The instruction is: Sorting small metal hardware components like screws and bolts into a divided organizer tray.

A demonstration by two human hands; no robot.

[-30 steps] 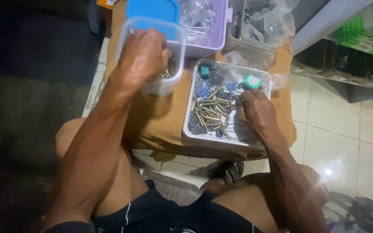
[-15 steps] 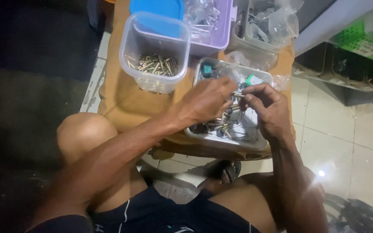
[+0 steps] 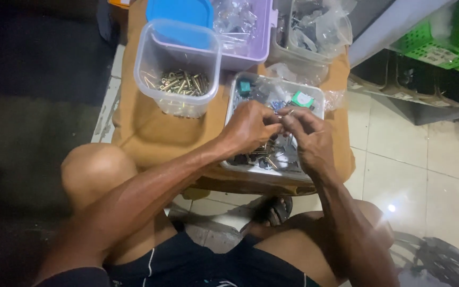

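Your left hand (image 3: 248, 127) and right hand (image 3: 306, 135) meet fingertip to fingertip above the white tray (image 3: 314, 98) of mixed hardware at the right edge of the brown-covered stool (image 3: 144, 130), pinching something too small to make out. The clear tub (image 3: 179, 66) of brass screws (image 3: 179, 82) stands just left of the tray, toward the far edge.

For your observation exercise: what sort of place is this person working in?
Probably a small hardware shop or home workshop floor: a clear tub of brass screws, a tray of mixed screws under both hands, and green crates on low shelving beside tiled floor.
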